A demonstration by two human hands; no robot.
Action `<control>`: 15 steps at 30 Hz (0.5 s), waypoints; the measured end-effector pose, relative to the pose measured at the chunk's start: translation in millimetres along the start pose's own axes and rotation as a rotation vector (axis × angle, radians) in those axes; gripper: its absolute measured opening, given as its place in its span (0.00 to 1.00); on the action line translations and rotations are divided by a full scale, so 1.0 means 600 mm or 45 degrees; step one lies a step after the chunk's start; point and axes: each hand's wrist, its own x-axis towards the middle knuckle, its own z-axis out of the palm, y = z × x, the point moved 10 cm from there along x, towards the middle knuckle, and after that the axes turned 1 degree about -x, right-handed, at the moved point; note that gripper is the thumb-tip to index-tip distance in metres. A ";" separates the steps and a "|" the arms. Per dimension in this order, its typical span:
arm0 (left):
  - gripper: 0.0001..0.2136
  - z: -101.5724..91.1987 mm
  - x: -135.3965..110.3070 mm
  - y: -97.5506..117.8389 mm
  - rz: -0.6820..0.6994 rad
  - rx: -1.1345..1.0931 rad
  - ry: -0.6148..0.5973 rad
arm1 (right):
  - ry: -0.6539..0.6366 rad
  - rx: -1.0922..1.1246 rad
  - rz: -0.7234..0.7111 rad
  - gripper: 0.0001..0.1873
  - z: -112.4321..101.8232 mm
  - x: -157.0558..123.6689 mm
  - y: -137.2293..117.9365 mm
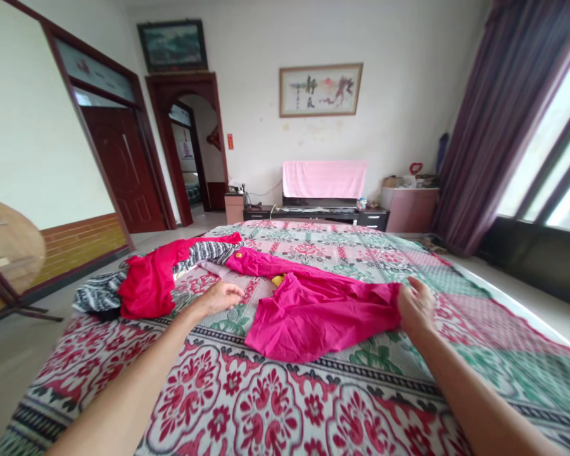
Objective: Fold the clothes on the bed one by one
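A magenta garment (313, 323) lies spread on a patterned bedspread (209, 411), one long narrow part reaching back to the left. My right hand (417, 307) is closed on the garment's right end. Left of the cloth, my left hand (222, 296) hovers above the bedspread with its fingers loosely bent and nothing visible in them. It is apart from the garment. A small yellow patch (278, 280) shows beside the garment's upper edge. Farther left lie a bunched red garment (147, 282) and a black-and-white patterned cloth (95, 294).
Beyond the bed stands a low black cabinet (375, 220), with a pink cloth (325, 178) draped over something on top. A round wooden tabletop (12, 244) leans at the left. Purple curtains (484, 126) hang beside the window at the right.
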 end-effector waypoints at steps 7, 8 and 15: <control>0.17 0.006 0.021 -0.006 0.205 0.452 0.122 | -0.992 -0.119 -0.886 0.10 0.150 -0.187 -0.205; 0.17 0.006 0.019 -0.002 0.209 0.490 0.129 | -1.163 -0.096 -0.927 0.09 0.165 -0.224 -0.222; 0.17 0.008 0.009 0.009 0.166 0.539 0.114 | -1.656 -0.096 -1.063 0.26 0.186 -0.375 -0.260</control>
